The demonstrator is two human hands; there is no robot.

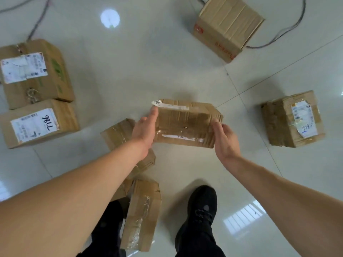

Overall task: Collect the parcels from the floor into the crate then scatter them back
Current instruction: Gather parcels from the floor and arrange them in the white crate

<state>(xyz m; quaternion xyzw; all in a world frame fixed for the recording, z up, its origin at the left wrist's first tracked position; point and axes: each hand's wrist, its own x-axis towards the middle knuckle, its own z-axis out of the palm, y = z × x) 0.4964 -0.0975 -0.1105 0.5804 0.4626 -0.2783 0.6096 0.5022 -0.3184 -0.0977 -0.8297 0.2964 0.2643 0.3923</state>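
Two open hands pressed the ends of the parcel (185,123) at centre, left hand (145,131) at nine, right hand (225,139) at three, fingers straight. Merely squeezed, it could slip onto the box (116,133) at seven o'clock.

**Both arms out, palms facing inward**

Left forearm (74,191) bare, reaching from lower left toward centre, wrist straight. Left grip (143,134): fingers (153,115) straight and together, pointing away from the body, palm turned inward, flat against the left end of the parcel (185,123).

Right forearm (278,186) bare, coming in from lower right, wrist bent slightly inward. Right grip (225,140): palm facing the left one, thumb (216,126) raised, fingers loosely bent at the parcel's right end. Contact there unclear, edges blurred.

Grips roughly level, parcel between them.
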